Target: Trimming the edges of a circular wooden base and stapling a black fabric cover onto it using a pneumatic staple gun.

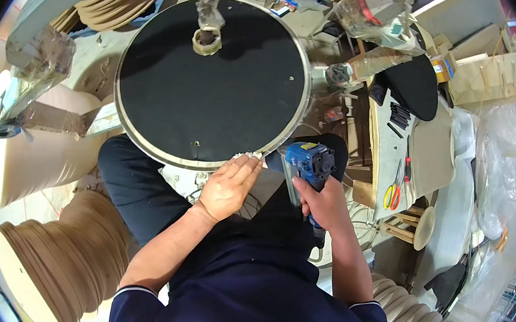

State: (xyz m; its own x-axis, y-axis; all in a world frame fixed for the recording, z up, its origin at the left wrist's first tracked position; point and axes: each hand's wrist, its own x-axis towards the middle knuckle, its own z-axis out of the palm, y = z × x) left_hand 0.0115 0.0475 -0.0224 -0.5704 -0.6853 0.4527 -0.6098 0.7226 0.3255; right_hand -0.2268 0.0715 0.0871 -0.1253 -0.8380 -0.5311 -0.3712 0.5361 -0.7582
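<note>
A large round panel (215,92) lies in front of me, its face covered in black material and a pale edging running around its rim. At the near right part of that rim is my left hand (230,183), fingers together over the edge and closed on it; the thumb is hidden. A small bunch of whitish material (257,156) shows at the fingertips. My right hand (324,203) is wrapped around the handle of a blue air staple gun (307,161). The gun's nose points left toward the rim, close to my left fingertips. Whether it touches the rim, I cannot tell.
Plastic-wrapped machine arms (209,3) hang over the panel. On the right, a bench (393,151) carries yellow-and-red scissors (393,192), a red-handled tool (407,170) and black strips (398,116). Stacked tan discs (63,253) stand at lower left, beneath a large pale roll (37,142).
</note>
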